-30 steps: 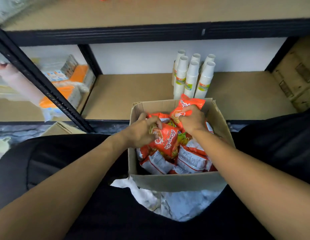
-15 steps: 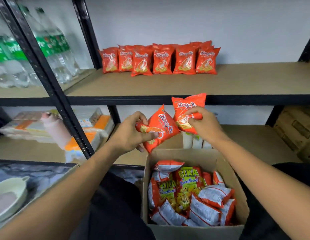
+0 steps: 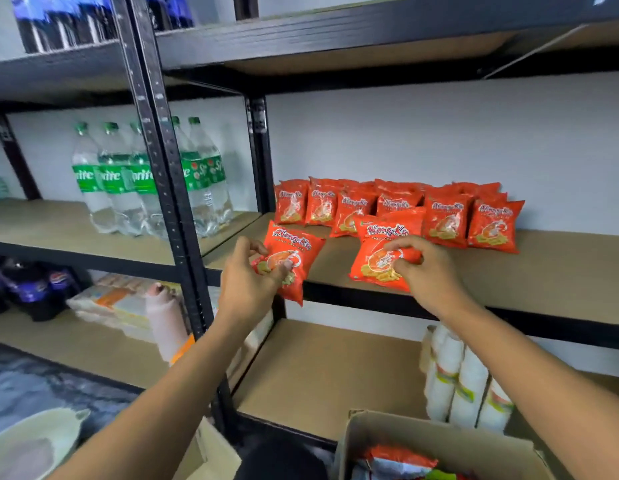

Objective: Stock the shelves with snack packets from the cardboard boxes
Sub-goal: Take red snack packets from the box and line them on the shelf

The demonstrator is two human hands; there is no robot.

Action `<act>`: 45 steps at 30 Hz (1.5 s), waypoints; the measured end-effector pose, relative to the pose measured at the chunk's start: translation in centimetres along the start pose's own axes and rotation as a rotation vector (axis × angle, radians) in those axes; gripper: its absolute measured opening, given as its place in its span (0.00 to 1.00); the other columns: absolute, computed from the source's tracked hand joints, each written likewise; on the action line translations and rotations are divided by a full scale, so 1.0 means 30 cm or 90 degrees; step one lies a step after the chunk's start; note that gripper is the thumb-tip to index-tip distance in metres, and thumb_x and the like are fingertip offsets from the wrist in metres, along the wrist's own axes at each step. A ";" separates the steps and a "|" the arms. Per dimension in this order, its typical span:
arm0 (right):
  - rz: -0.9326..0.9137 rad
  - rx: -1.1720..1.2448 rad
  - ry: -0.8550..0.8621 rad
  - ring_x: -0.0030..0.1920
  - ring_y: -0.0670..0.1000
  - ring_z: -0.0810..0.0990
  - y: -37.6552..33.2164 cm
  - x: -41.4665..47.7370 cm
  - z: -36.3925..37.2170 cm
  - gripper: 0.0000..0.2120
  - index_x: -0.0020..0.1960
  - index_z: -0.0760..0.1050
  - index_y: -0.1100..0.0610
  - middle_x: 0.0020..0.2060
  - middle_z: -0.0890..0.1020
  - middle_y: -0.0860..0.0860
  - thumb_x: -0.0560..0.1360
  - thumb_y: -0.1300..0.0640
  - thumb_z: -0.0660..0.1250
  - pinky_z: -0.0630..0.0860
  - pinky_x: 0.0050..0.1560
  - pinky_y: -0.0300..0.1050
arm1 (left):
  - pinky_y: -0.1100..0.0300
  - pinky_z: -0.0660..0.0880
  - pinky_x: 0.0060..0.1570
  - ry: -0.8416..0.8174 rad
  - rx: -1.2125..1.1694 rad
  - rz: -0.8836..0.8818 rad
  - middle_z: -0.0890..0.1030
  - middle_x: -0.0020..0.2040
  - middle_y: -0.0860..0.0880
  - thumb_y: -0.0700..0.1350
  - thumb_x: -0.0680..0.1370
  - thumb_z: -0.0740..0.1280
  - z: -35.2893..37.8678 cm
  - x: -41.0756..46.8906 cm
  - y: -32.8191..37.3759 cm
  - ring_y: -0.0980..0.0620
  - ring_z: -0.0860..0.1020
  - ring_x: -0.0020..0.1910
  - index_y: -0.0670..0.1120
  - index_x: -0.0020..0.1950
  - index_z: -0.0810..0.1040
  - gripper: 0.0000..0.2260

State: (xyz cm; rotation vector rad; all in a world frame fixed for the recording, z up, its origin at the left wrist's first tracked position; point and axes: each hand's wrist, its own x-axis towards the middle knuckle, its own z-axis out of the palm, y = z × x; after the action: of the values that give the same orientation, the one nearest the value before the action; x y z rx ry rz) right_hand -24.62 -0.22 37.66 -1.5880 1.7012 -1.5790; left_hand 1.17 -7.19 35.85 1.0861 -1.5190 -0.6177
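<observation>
Cut off by the bottom edge: cardboard box (image 3: 422,441), with only its back wall and a few packet tops inside to see. Partly covered by the fingers of the left hand (image 3: 249,289): lower left of the left packet (image 3: 294,247). Under the right hand (image 3: 429,271): lower right corner of the right packet (image 3: 373,251). Hidden behind the front row of packets (image 3: 443,220) on the shelf (image 3: 560,271): a back row, number not possible to tell. Split by the black post (image 3: 162,188): green-label bottles (image 3: 107,178). Cut by the top edge and blurred: dark bottles (image 3: 58,22). Too small to read: fine print on the packets.
</observation>
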 end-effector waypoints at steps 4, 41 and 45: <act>0.005 0.035 -0.002 0.24 0.44 0.65 -0.001 0.112 0.117 0.15 0.51 0.81 0.48 0.35 0.76 0.51 0.77 0.67 0.63 0.62 0.24 0.37 | 0.45 0.82 0.41 -0.020 -0.014 -0.026 0.78 0.49 0.58 0.45 0.78 0.71 -0.004 0.122 -0.058 0.48 0.84 0.42 0.56 0.49 0.71 0.10; -0.058 -0.277 0.089 0.68 0.66 0.69 0.259 0.778 0.754 0.24 0.67 0.74 0.56 0.74 0.58 0.61 0.71 0.65 0.66 0.68 0.68 0.52 | 0.47 0.75 0.60 0.027 0.140 -0.047 0.79 0.57 0.48 0.51 0.75 0.69 0.344 0.916 -0.523 0.43 0.77 0.57 0.58 0.50 0.70 0.09; -0.031 -0.324 0.067 0.69 0.62 0.70 0.275 0.800 0.757 0.28 0.71 0.69 0.52 0.77 0.57 0.56 0.72 0.57 0.72 0.70 0.66 0.53 | 0.54 0.75 0.54 0.017 0.160 -0.023 0.78 0.59 0.45 0.47 0.78 0.69 0.354 0.926 -0.528 0.44 0.77 0.56 0.54 0.55 0.72 0.09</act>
State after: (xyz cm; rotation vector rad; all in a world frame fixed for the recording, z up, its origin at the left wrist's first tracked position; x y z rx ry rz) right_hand -17.98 -33.34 33.25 -1.8050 2.2719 -1.3347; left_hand -3.16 -40.49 32.93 1.3100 -1.5867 -0.4428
